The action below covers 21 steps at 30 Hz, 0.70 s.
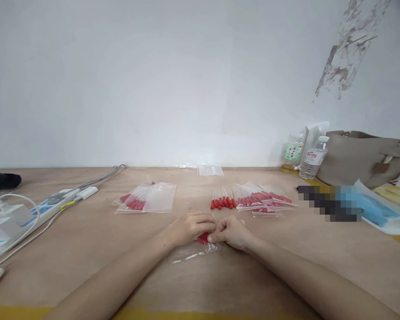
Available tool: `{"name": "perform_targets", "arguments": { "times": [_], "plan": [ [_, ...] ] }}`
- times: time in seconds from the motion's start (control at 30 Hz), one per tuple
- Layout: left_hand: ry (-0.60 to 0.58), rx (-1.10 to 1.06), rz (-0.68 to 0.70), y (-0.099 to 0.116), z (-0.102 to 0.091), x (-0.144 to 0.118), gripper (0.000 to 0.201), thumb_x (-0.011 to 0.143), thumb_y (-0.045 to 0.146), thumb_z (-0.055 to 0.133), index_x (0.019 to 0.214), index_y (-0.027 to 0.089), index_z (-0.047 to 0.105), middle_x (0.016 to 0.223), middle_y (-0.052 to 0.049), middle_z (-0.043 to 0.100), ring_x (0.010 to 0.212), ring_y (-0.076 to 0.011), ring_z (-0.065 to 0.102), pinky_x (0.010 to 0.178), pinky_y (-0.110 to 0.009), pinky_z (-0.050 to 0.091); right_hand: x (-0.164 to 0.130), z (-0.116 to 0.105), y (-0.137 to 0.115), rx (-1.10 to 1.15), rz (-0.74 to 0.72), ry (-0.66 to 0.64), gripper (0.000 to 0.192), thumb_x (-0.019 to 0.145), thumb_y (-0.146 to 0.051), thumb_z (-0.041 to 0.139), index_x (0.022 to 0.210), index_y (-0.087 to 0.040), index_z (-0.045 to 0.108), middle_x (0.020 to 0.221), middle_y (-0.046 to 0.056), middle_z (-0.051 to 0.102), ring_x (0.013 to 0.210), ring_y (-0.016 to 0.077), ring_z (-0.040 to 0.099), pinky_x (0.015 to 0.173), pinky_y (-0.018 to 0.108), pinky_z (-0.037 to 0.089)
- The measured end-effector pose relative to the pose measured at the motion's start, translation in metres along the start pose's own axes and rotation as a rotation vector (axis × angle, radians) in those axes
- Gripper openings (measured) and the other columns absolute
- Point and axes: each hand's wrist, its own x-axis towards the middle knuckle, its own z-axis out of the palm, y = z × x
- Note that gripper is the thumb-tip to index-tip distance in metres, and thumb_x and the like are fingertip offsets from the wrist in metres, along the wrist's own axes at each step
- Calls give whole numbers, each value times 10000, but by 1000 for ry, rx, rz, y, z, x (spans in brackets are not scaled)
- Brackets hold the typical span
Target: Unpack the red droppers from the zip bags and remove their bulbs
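Note:
Both of my hands meet at the middle of the wooden table. My left hand and my right hand pinch the top of a small clear plastic bag that lies flat and holds red-tipped droppers. Beyond my hands lies a loose row of red-tipped droppers. To its right are several filled clear bags. To the left lies another pile of clear bags with red droppers inside.
An empty clear bag lies near the wall. A power strip with white cables sits at the left. Two water bottles, a beige handbag and blue-white packaging stand at the right.

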Motion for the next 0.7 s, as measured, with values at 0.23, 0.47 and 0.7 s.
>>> {"name": "perform_targets", "arguments": {
  "times": [0.23, 0.47, 0.7],
  "plan": [
    [19, 24, 34, 0, 3, -1, 228, 891, 246, 398, 893, 181, 617, 941, -52, 649, 931, -151, 569, 814, -264, 437, -1, -1, -3, -10, -12, -11, 328, 476, -493, 711, 547, -182, 636, 501, -45, 572, 644, 134, 513, 765, 295, 299],
    [-86, 68, -37, 1, 1, 0, 282, 897, 180, 332, 801, 168, 597, 872, -38, 620, 821, -134, 549, 749, -240, 419, 1, -2, 0, 24, -61, -40, 321, 601, -485, 640, 568, -166, 626, 514, -47, 545, 593, 112, 484, 702, 272, 309],
    [-103, -9, -103, 0, -2, -7, 275, 893, 154, 311, 793, 153, 568, 857, -60, 608, 840, -137, 549, 763, -242, 423, 3, -7, 15, -79, -565, 115, 176, 760, -282, 510, 854, -197, 633, 719, 1, 606, 696, 140, 501, 707, 292, 328]
  ]
}}
